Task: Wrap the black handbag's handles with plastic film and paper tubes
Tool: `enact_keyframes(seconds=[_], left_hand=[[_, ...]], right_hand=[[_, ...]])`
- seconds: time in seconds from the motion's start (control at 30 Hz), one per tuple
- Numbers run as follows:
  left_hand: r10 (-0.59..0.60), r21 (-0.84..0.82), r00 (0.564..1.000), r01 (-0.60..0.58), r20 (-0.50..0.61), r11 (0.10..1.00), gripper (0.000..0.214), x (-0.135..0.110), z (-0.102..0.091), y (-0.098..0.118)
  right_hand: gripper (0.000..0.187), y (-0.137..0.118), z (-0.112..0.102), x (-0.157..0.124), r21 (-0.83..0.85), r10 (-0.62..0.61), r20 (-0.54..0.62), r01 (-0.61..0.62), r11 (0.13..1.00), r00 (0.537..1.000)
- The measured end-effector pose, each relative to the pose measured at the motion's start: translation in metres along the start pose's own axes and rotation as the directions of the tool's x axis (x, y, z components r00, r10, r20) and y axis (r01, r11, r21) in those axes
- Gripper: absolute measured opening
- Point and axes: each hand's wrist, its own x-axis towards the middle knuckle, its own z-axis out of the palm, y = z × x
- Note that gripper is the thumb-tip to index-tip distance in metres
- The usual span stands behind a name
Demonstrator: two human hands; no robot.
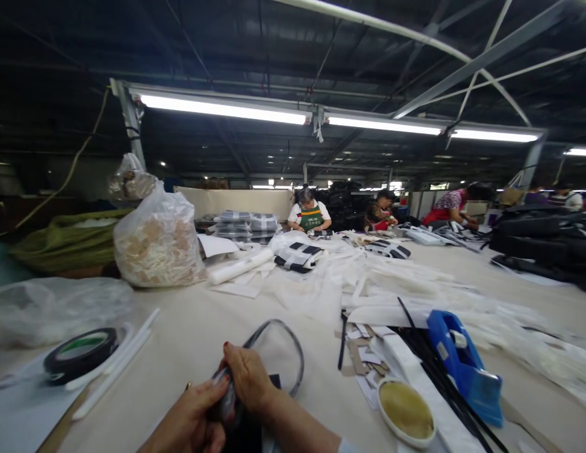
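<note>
My left hand (196, 412) and my right hand (248, 379) come together at the lower middle of the view. Between their fingers is a grey strip (298, 352), which arches out past my right hand in a loop and curves back toward the table. Both hands are closed on it, thumbs and fingers pressed together. Under my wrists lies a flat black piece (245, 434), partly covered by my right arm. What the strip joins onto is hidden by my fingers.
A black tape roll (81, 355) and white tubes (118, 368) lie left. On the right are a blue tape dispenser (462, 365), a round dish (406, 412) and black strips (429, 358). A stuffed plastic bag (158, 239) stands behind. Several people work across the table.
</note>
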Motion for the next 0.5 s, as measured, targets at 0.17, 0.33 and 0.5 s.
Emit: enact_keyframes(seconds=[0.17, 0.33, 0.5], left_hand=[[-0.113, 0.021, 0.99, 0.112, 0.088, 0.994, 0.054, 0.001, -0.006, -0.007], [-0.144, 0.047, 0.989, 0.143, 0.016, 0.989, 0.049, -0.006, 0.002, 0.007], [-0.353, 0.023, 0.935, 0.354, -0.045, 0.935, 0.025, -0.009, 0.01, 0.032]], right_hand=[[0.049, 0.01, 0.001, -0.004, -0.107, -0.063, 0.01, 0.064, 0.992, 0.998], [0.038, 0.009, 0.0, -0.007, -0.187, -0.135, 0.047, 0.141, 0.972, 0.99], [0.04, 0.003, -0.004, -0.009, -0.239, -0.185, 0.051, 0.191, 0.952, 0.981]])
